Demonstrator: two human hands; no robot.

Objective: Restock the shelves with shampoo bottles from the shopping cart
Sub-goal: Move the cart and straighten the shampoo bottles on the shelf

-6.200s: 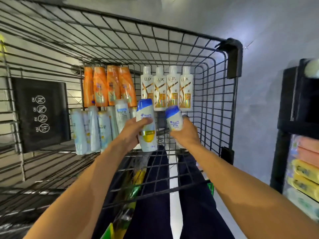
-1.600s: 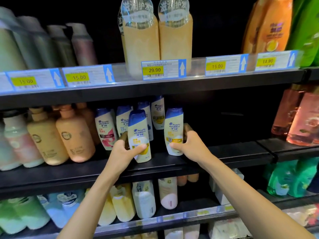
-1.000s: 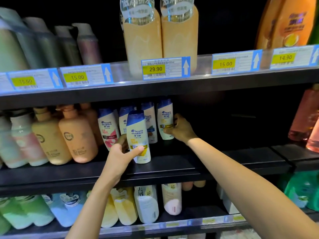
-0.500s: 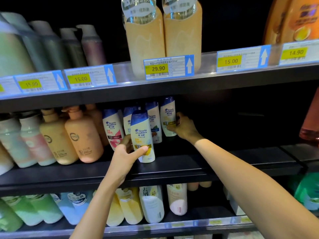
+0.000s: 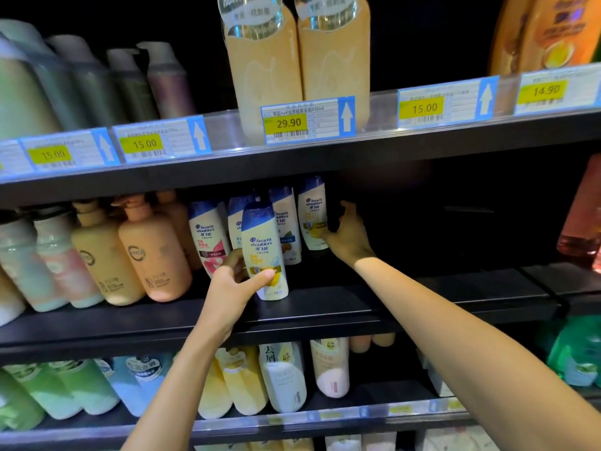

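Head view: the black middle shelf spans the frame, and both your bare forearms reach up to it. Your right arm stretches deeper in, right hand wrapped round the side of the rear Head & Shoulders bottle at the row's right end. Your left hand grips the front Head & Shoulders bottle low down, thumb across its yellow label, the bottle upright near the shelf's front.

Left hand: bare skin throughout, thumbnail in plain sight, fully lit.
Left forearm: bare and slender, uncovered down to the bottom edge of view.
Right hand: bare, in deep shadow as far as the wrist.
Right forearm: bare, brightly lit, uncovered out to the lower right corner.
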